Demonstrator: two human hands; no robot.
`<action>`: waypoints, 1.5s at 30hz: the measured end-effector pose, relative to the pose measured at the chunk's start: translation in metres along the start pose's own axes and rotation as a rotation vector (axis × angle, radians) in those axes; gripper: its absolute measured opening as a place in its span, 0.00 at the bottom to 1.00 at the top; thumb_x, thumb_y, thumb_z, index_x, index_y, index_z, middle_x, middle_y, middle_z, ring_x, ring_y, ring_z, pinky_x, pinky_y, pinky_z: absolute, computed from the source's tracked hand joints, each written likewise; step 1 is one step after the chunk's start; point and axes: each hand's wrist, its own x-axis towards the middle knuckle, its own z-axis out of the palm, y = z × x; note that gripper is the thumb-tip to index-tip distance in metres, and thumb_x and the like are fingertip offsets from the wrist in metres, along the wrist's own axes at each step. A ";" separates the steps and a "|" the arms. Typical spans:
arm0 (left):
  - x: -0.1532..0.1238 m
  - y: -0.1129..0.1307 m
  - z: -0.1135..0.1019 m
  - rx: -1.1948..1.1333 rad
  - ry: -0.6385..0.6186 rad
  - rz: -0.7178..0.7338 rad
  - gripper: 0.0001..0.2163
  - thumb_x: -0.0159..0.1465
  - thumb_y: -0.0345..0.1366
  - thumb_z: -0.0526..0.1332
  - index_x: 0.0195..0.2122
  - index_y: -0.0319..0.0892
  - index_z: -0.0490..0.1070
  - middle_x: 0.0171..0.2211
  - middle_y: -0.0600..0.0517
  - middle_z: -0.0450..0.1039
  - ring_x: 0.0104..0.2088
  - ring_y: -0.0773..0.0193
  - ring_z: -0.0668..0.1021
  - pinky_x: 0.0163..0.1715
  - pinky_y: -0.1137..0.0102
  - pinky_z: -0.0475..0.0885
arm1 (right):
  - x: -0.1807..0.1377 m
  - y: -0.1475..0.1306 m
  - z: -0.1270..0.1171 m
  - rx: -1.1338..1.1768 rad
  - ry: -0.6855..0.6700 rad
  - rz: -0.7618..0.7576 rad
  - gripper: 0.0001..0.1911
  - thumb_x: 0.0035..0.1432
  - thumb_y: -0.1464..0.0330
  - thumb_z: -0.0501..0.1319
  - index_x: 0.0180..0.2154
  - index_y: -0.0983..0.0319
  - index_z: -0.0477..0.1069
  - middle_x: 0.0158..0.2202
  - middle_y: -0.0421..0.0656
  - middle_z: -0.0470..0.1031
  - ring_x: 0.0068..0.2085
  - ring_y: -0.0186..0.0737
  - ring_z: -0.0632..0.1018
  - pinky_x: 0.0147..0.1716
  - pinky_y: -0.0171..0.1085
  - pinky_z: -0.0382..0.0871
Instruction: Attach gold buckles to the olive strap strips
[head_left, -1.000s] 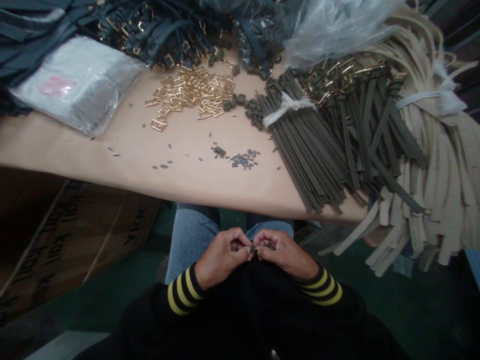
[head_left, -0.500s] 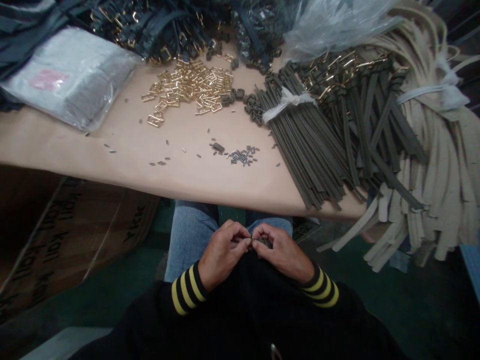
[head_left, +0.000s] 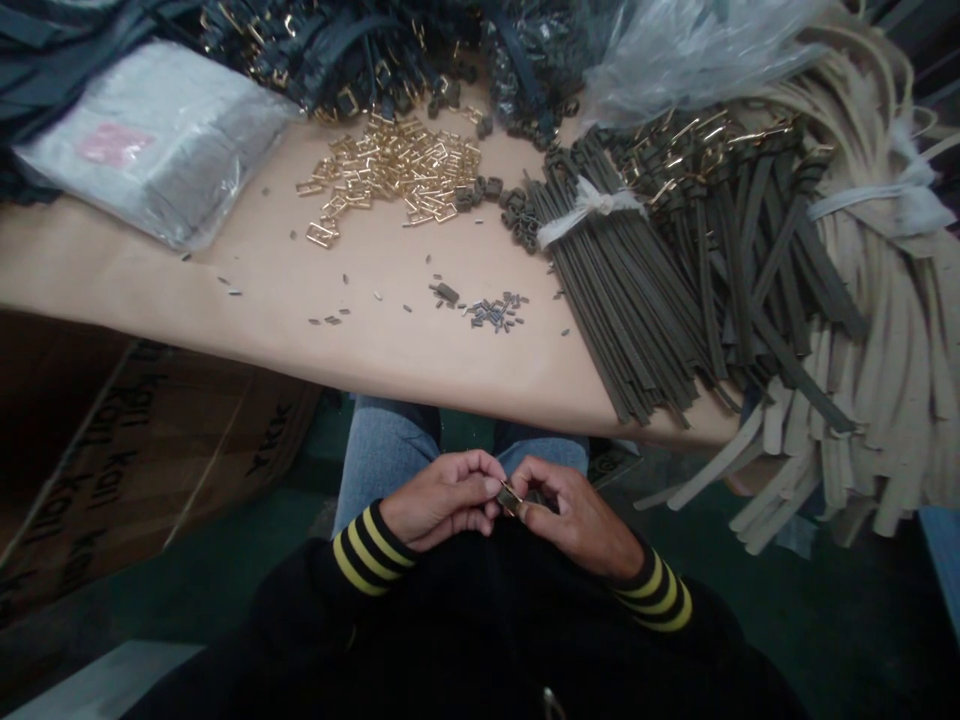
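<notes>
Above my lap, just off the table's front edge, both hands meet at a small gold buckle (head_left: 511,496) with a dark olive piece at it. My left hand (head_left: 448,500) pinches the buckle's left side between thumb and fingers. From the other side, my right hand (head_left: 576,515) is closed on the buckle's right end, its fingertips bent around it. The fingers partly cover the buckle, so how the olive piece is joined to it is hard to make out.
On the table (head_left: 300,355) lie a pile of gold buckles (head_left: 405,160), small metal pieces (head_left: 497,312), a tied bundle of olive straps (head_left: 615,290) and a plastic-wrapped packet (head_left: 165,140). Beige straps (head_left: 892,390) hang over the right edge. A cardboard box (head_left: 202,450) stands below left.
The buckle has turned and shows more plainly between my fingers. My left hand has flattened and shifted slightly left; my right hand has moved a little down. The view has shifted slightly.
</notes>
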 end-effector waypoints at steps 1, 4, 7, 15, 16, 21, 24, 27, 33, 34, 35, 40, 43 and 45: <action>0.000 -0.001 -0.001 -0.008 -0.014 -0.005 0.14 0.45 0.36 0.67 0.27 0.36 0.63 0.18 0.56 0.67 0.19 0.76 0.69 0.18 0.81 0.68 | 0.000 -0.001 0.000 -0.005 -0.001 0.002 0.02 0.46 0.73 0.53 0.24 0.62 0.60 0.23 0.39 0.65 0.27 0.34 0.65 0.28 0.33 0.58; 0.001 -0.003 -0.004 0.007 -0.044 0.015 0.13 0.46 0.35 0.66 0.25 0.36 0.62 0.17 0.57 0.67 0.16 0.77 0.68 0.15 0.82 0.66 | -0.001 -0.003 -0.001 -0.033 -0.008 0.027 0.02 0.44 0.74 0.52 0.23 0.62 0.60 0.22 0.38 0.65 0.27 0.33 0.65 0.27 0.32 0.57; 0.000 -0.004 -0.004 0.015 -0.068 0.052 0.12 0.48 0.35 0.66 0.25 0.37 0.61 0.15 0.59 0.64 0.14 0.77 0.66 0.12 0.83 0.63 | -0.001 -0.005 -0.002 -0.069 -0.051 0.087 0.02 0.45 0.73 0.52 0.22 0.63 0.59 0.21 0.38 0.65 0.26 0.34 0.65 0.26 0.32 0.57; -0.006 -0.002 0.001 0.002 -0.069 0.103 0.15 0.45 0.34 0.67 0.25 0.39 0.58 0.21 0.59 0.64 0.12 0.81 0.60 0.08 0.84 0.58 | -0.004 -0.009 -0.002 -0.164 -0.031 0.144 0.04 0.43 0.76 0.51 0.22 0.62 0.57 0.19 0.36 0.60 0.24 0.32 0.63 0.25 0.31 0.54; -0.005 -0.003 0.002 0.032 -0.048 0.117 0.15 0.45 0.34 0.67 0.25 0.39 0.58 0.21 0.60 0.64 0.13 0.81 0.60 0.08 0.84 0.58 | -0.004 -0.010 -0.001 -0.189 -0.008 0.144 0.05 0.43 0.76 0.51 0.22 0.62 0.57 0.19 0.36 0.59 0.23 0.32 0.62 0.24 0.31 0.54; 0.001 -0.007 0.000 0.344 0.067 0.158 0.15 0.47 0.39 0.64 0.28 0.40 0.59 0.17 0.62 0.58 0.12 0.79 0.59 0.08 0.82 0.58 | -0.005 -0.013 0.007 -0.347 0.090 0.132 0.05 0.44 0.77 0.51 0.23 0.62 0.58 0.19 0.35 0.58 0.22 0.31 0.62 0.23 0.30 0.53; 0.001 -0.004 -0.002 0.536 0.089 0.160 0.12 0.51 0.41 0.60 0.28 0.37 0.62 0.18 0.60 0.59 0.13 0.77 0.61 0.10 0.79 0.58 | -0.007 -0.012 0.014 -0.479 0.153 0.058 0.07 0.44 0.79 0.50 0.25 0.62 0.59 0.21 0.37 0.62 0.24 0.33 0.66 0.25 0.32 0.55; -0.001 -0.002 -0.002 0.649 0.132 0.223 0.10 0.54 0.39 0.57 0.24 0.37 0.62 0.18 0.58 0.58 0.16 0.75 0.62 0.15 0.78 0.59 | -0.005 -0.010 0.019 -0.597 0.201 -0.022 0.09 0.44 0.80 0.49 0.27 0.62 0.60 0.24 0.39 0.65 0.26 0.35 0.68 0.26 0.33 0.57; 0.000 -0.001 -0.005 0.657 0.184 0.339 0.08 0.57 0.39 0.53 0.27 0.39 0.59 0.22 0.56 0.61 0.22 0.71 0.66 0.21 0.75 0.64 | 0.006 -0.019 0.016 -0.693 0.155 -0.036 0.10 0.45 0.80 0.50 0.30 0.63 0.62 0.27 0.43 0.68 0.30 0.39 0.71 0.28 0.35 0.61; 0.001 -0.002 -0.006 0.636 0.170 0.329 0.09 0.57 0.41 0.52 0.27 0.40 0.58 0.21 0.56 0.61 0.20 0.71 0.67 0.20 0.75 0.63 | 0.007 -0.021 0.014 -0.681 0.119 -0.042 0.10 0.46 0.80 0.50 0.30 0.63 0.62 0.27 0.43 0.69 0.30 0.39 0.71 0.28 0.35 0.61; 0.001 -0.002 -0.007 0.604 0.150 0.315 0.11 0.57 0.43 0.52 0.27 0.40 0.57 0.20 0.57 0.62 0.18 0.72 0.67 0.19 0.76 0.62 | 0.008 -0.023 0.011 -0.662 0.083 -0.048 0.09 0.47 0.79 0.50 0.31 0.63 0.62 0.28 0.42 0.69 0.30 0.38 0.71 0.29 0.34 0.62; 0.003 -0.002 -0.016 0.412 0.088 0.311 0.17 0.52 0.51 0.56 0.26 0.40 0.56 0.19 0.57 0.64 0.14 0.74 0.67 0.15 0.77 0.59 | 0.023 -0.038 -0.015 -0.596 -0.014 -0.099 0.10 0.49 0.75 0.55 0.37 0.63 0.64 0.33 0.43 0.71 0.34 0.37 0.72 0.34 0.34 0.65; 0.006 0.001 -0.022 0.390 0.092 0.324 0.19 0.51 0.51 0.57 0.26 0.39 0.57 0.17 0.57 0.64 0.13 0.75 0.66 0.15 0.78 0.59 | 0.052 -0.054 -0.046 -0.637 0.185 -0.186 0.08 0.53 0.73 0.53 0.36 0.64 0.66 0.32 0.43 0.72 0.34 0.35 0.73 0.35 0.32 0.65; 0.008 0.001 -0.025 0.384 0.088 0.326 0.19 0.50 0.52 0.58 0.25 0.39 0.57 0.16 0.57 0.65 0.13 0.75 0.66 0.14 0.78 0.57 | 0.080 -0.065 -0.070 -0.756 0.412 -0.211 0.07 0.54 0.74 0.52 0.33 0.65 0.68 0.32 0.44 0.73 0.34 0.34 0.73 0.36 0.31 0.64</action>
